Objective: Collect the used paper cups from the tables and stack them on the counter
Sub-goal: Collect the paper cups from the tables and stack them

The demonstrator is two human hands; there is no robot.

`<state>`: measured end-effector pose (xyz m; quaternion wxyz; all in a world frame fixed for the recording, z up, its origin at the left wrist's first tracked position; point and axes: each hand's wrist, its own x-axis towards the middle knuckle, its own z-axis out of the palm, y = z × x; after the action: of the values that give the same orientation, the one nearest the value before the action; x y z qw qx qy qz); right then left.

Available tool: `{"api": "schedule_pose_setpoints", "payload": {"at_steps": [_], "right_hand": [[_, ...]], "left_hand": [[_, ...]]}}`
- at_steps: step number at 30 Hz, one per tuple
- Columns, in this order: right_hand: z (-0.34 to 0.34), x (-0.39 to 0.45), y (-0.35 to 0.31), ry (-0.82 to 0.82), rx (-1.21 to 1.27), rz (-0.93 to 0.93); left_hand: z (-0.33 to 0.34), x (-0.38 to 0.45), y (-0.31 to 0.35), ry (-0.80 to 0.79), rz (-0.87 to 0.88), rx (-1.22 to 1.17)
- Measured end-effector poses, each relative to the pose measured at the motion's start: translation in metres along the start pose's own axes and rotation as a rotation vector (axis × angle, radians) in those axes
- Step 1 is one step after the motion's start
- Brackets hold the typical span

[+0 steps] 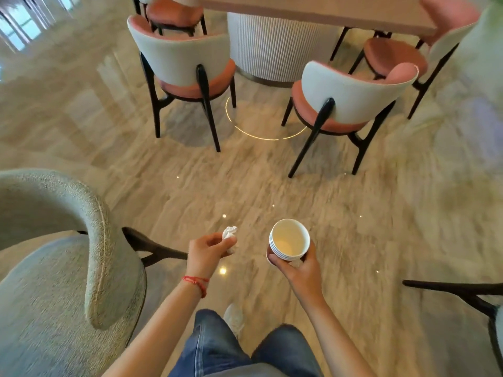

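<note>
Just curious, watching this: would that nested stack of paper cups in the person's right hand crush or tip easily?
The stack of paper cups probably feels light; the top cup looks empty. Several nested rims suggest it is stiffer than one cup, though paper may dent if squeezed. The right hand grips its lower part, so it could tip if jostled.

A broad stretch of bare marble floor (272, 186) lies open ahead of the left hand (208, 253), which pinches a crumpled napkin (230, 234), and the right hand (302, 268), which holds a stack of paper cups (289, 240). Close on the left a grey upholstered armchair (62, 262) crowds that side, its dark leg (152, 247) reaching just beside the left wrist, while another dark chair leg (457, 291) juts in low on the right. Farther ahead two pink-seated chairs (187, 63) (348, 96) stand with a gap between them before the table's ribbed base (275, 47)
</note>
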<state>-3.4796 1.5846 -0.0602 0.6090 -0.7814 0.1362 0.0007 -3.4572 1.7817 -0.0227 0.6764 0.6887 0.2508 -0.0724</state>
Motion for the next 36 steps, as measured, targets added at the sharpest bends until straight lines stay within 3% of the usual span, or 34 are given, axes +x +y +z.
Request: {"api": "schedule_pose_setpoints", "payload": {"at_steps": [12, 22, 29, 36], "right_hand": [[0.007, 0.181, -0.033, 0.009, -0.002, -0.051], [0.019, 0.341, -0.084, -0.14, 0.005, -0.117], [0.082, 0.432, -0.109, -0.231, -0.016, -0.111], [0.18, 0.517, -0.161, -0.338, -0.036, -0.155]], "left_hand": [[0.066, 0.154, 0.068, 0.042, -0.013, -0.009], [0.102, 0.26, 0.138, 0.184, -0.019, -0.133], [0.085, 0.347, 0.173, 0.241, -0.021, -0.173], [0.027, 0.444, 0.23, 0.321, 0.05, -0.224]]}}
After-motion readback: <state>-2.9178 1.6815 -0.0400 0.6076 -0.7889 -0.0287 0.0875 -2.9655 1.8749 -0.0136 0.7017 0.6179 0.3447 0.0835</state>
